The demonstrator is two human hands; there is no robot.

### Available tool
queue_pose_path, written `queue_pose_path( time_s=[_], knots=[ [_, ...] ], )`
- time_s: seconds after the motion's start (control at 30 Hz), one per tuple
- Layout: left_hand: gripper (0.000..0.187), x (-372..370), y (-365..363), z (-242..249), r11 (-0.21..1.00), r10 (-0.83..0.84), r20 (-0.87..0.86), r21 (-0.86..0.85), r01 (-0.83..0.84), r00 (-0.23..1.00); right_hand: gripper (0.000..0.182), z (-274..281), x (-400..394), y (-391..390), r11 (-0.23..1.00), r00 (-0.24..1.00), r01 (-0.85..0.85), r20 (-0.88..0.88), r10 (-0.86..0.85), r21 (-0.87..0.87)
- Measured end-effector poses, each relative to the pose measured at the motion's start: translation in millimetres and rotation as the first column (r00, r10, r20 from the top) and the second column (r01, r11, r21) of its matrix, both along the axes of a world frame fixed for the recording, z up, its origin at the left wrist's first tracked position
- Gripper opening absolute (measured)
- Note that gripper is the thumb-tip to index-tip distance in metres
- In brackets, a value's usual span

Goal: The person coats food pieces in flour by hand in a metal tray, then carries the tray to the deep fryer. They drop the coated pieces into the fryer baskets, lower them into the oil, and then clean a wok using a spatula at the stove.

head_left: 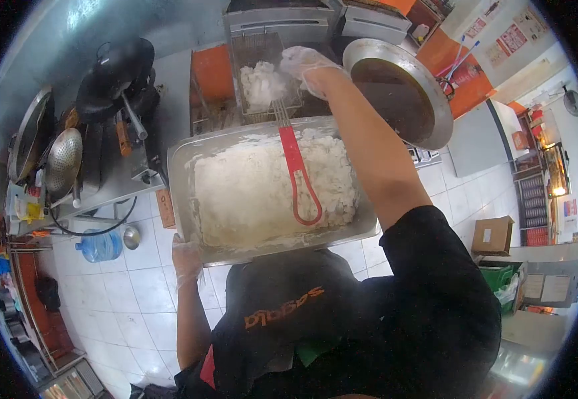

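Observation:
A large metal tray (pixel 181 174) filled with white floury pieces is held against my body. My left hand (pixel 186 261), in a thin clear glove, grips the tray's near left corner. My right hand (pixel 307 64), also gloved, reaches out over a wire fry basket (pixel 257 50) holding a heap of the white coated pieces (pixel 262 85). Whether its fingers hold any pieces I cannot tell. The basket's red handle (pixel 298 171) lies across the flour in the tray.
A round metal lid or pan (pixel 400 90) stands to the right of the basket. Woks, a strainer (pixel 63 159) and burners line the left counter. A water jug (pixel 99 246) sits on the tiled floor. A cardboard box (pixel 492 235) lies at right.

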State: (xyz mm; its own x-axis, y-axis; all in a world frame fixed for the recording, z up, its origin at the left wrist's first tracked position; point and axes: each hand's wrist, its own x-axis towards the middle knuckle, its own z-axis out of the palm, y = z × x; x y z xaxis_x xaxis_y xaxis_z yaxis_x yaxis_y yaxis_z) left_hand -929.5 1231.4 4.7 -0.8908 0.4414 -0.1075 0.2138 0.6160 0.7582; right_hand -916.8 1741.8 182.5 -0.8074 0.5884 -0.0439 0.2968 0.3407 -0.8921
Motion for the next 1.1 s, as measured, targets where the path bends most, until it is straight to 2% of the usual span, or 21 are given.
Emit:
queue_pose_path(
  time_s=[0.07,0.13,0.17,0.27,0.33,0.37,0.4,0.43,0.47,0.5,0.57,0.63,0.7,0.73,0.77,0.83,0.93,0.97,1.0,1.07,1.1],
  knots=[
    [0.024,2.2,-3.0,-1.7,0.997,-0.013,-0.012,-0.082,0.012,1.0,0.031,7.7,20.9,8.1,0.993,0.981,-0.076,0.183,0.059,0.086],
    [0.028,5.9,6.9,13.5,0.986,0.076,0.05,-0.149,-0.068,0.996,0.033,6.0,49.7,11.9,0.822,0.896,-0.365,0.405,0.182,0.437],
    [0.03,10.7,13.4,24.6,0.982,0.089,-0.075,-0.159,-0.1,0.993,0.032,16.5,69.1,-2.0,0.758,0.816,-0.463,0.555,0.162,0.46],
    [0.042,19.4,30.8,47.8,0.968,0.056,-0.436,-0.197,-0.156,0.898,0.031,-15.3,119.6,-21.6,0.721,0.747,-0.478,0.663,0.034,0.501],
    [0.054,11.5,37.7,54.3,0.954,-0.049,-0.653,-0.256,-0.159,0.756,0.031,-91.0,144.9,-2.3,0.321,0.602,-0.766,0.797,0.054,0.557],
    [0.044,9.5,46.8,66.7,0.972,-0.081,-0.693,-0.214,-0.098,0.716,0.032,-127.9,148.5,-7.1,0.489,0.651,-0.662,0.759,-0.001,0.568],
    [0.042,8.9,57.9,75.5,0.917,-0.302,-0.645,-0.398,0.029,0.702,0.034,-149.6,147.4,-21.5,0.635,0.689,-0.527,0.722,-0.07,0.565],
    [0.039,8.3,70.9,83.2,0.815,-0.501,-0.563,-0.562,0.14,0.658,0.035,-124.7,156.4,-61.3,0.737,0.78,-0.394,0.624,-0.049,0.549],
    [0.037,5.4,84.5,89.3,0.673,-0.67,-0.45,-0.703,0.229,0.591,0.036,-132.6,162.6,-77.0,0.777,0.787,-0.373,0.616,-0.023,0.506],
    [0.027,-4.1,103.4,65.4,0.87,-0.491,-0.468,-0.216,0.444,0.735,0.037,-140.3,168.8,-92.6,0.814,0.795,-0.352,0.606,0.001,0.461],
    [0.024,4.7,152.1,71.6,0.79,-0.606,-0.434,-0.225,0.571,0.667,0.038,-168.7,173.5,-95.4,0.86,0.735,-0.36,0.678,0.023,0.361],
    [0.025,5.4,198.4,36.7,0.772,-0.584,-0.475,-0.074,0.631,0.659,0.038,-133.2,187.0,-116.1,0.943,0.76,-0.205,0.65,-0.017,0.263],
    [0.033,-2.4,244.4,7.9,0.654,-0.71,-0.561,-0.304,0.693,0.424,0.037,-157.8,198.5,-110.5,0.918,0.799,-0.231,0.602,-0.01,0.322],
    [0.039,-9.2,265.3,-20.2,0.637,-0.722,-0.33,0.03,0.771,0.609,0.037,-171.6,201.7,-104.2,0.903,0.814,-0.249,0.58,-0.001,0.351],
    [0.046,-16.3,285.8,-55.8,0.619,-0.736,-0.042,0.364,0.696,0.676,0.037,-181.3,201.7,-97.1,0.863,0.786,-0.345,0.617,0.051,0.369],
    [0.048,-22.5,306.9,-117.6,0.599,-0.753,0.153,0.564,0.569,0.641,0.038,-194.1,202.8,-87.4,0.765,0.711,-0.518,0.689,0.137,0.382],
    [0.034,-25.8,319.4,-183.2,0.591,-0.748,-0.14,0.304,0.747,0.649,0.039,-161.8,214.3,-98.0,0.885,0.702,-0.407,0.698,0.143,0.228],
    [0.032,-21.9,318.0,-191.2,0.624,-0.753,-0.159,0.136,0.769,0.639,0.039,-186.3,222.2,-100.0,0.92,0.746,-0.326,0.657,0.11,0.216],
    [0.03,-7.7,313.8,-169.7,0.626,-0.777,-0.151,-0.079,0.776,0.612,0.038,-228.5,230.5,-101.2,0.949,0.785,-0.246,0.615,0.075,0.198],
    [0.028,29.7,305.6,-118.7,0.523,-0.825,-0.055,-0.454,0.721,0.563,0.04,-226.9,239.1,-99.0,0.927,0.756,-0.336,0.635,0.158,0.17],
    [0.028,49.3,297.0,-98.3,0.431,-0.846,0.018,-0.564,0.704,0.533,0.043,-169.1,246.2,-101.1,0.855,0.666,-0.497,0.697,0.267,0.147]
  ],
)
